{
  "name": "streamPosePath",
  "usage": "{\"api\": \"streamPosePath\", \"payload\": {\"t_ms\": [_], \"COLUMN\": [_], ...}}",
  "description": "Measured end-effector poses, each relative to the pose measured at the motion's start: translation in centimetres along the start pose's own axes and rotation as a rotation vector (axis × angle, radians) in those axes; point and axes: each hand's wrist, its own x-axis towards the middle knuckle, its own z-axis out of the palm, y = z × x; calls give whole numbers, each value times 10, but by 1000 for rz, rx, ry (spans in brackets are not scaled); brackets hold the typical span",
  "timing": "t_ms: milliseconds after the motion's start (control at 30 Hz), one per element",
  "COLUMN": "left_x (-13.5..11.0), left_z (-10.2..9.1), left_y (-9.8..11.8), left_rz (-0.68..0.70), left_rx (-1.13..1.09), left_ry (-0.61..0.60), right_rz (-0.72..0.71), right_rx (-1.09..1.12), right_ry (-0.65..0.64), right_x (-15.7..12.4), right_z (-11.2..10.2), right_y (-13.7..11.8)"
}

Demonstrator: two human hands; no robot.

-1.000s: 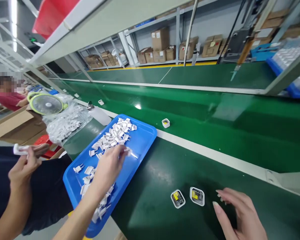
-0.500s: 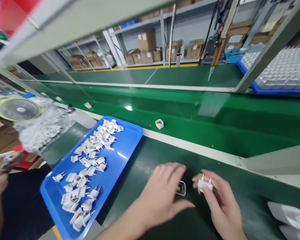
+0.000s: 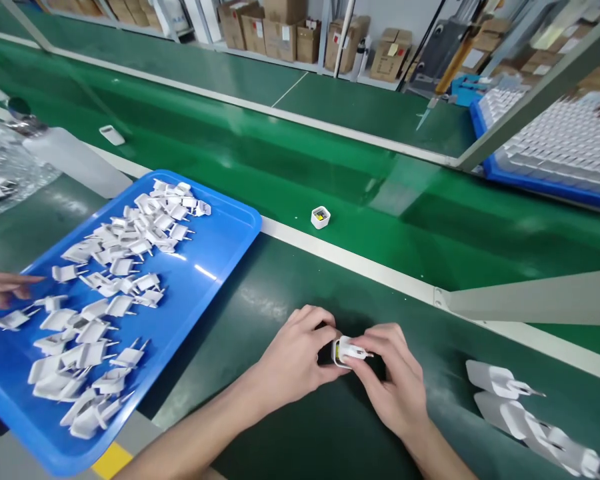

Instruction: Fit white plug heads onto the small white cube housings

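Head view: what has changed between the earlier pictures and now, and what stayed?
The left hand has moved rightward from the blue tray and now grips a small white box. The right hand has brought a white plug leftward to the box's open top. A co-worker's hand has come to the tray's edge. The tray still bears many plugs.

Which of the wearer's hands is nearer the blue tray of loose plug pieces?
Left. The left hand, holding the white housing, is right of the blue tray, not touching; the right hand, pinching a plug piece, is farther right.
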Motion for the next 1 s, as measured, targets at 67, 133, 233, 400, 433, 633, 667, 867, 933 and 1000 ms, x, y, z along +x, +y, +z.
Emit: {"api": "streamPosePath", "payload": {"t_ms": [67,133,233,400,433,633,667,867,933,1000], "left_x": [-2,-3,-4,-3,-3,-4,-4,-1,-1,-1], "left_z": [0,0,1,2,4,24,28,25,19,15], "left_y": [-1,-2,-4,-2,0,15,16,13,10,9], "left_rz": [-21,-38,-25,8,6,-81,-82,-83,-66,-66], "left_rx": [-12,2,28,61,91,306,301,259,180,124], "left_ry": [24,48,66,85,92,116,116,117,39,-13], "right_rz": [-34,-53,-59,-6,10,90,74,62,73,53], "right_rx": [-9,-41,-68,-4,23,170,158,16,15,31], "right_ry": [-3,-34,-75,-84,-72,26,15,-60,-58,-31], "right_x": [1,1,1,0,0,-4,-4,-2,-1,0], "right_z": [-1,-1,0,0,0,-2,-1,5,5,4], "right_y": [-1,-2,-3,0,1,3,3,3,4,4]}}
